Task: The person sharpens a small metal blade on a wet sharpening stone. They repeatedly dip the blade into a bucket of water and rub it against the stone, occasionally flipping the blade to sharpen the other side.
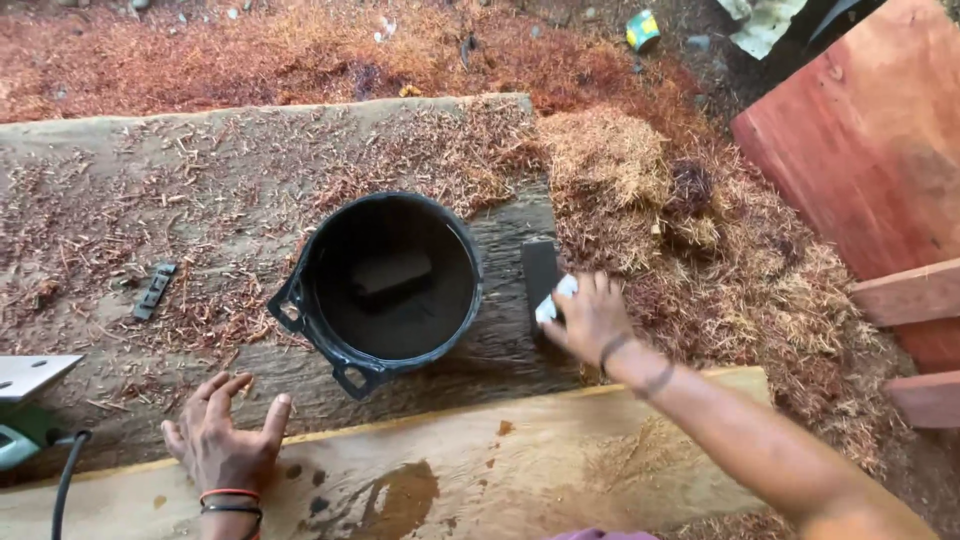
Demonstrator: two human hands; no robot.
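**Right hand at the dark stone beside the black bucket**

The right hand (590, 318) has its fingers curled around a small pale object (556, 298), white with a bluish tint, pinched at the fingertips; what it is cannot be told from here. The fingertips sit just at the near right edge of a flat dark rectangular block (540, 272), which lies on the weathered grey slab (200, 190) immediately right of the bucket. The block looks like a stone: stiff, dense and heavy for its size, probably slick if wet, best gripped across its long edges rather than by a corner.

The left hand (225, 440) lies flat and open, fingers spread, holding nothing, pressed on the slab's near edge where it meets the pale wet plank (480, 480) that runs across the near side.

Between the hands stands the black bucket (385, 282), round, with lugs at its rim, dark liquid inside and a second dark block (392, 272) submerged at the bottom. It would be weighty and prone to slop; the rim lugs are the obvious holds.

Further left, a small black strip (154, 290) lies among wood shavings. At the near left edge a green power tool (25, 415) with a cable shows partly. Reddish sawdust (650, 200) covers the ground to the right, and red-brown boards (870, 150) lean at the far right.
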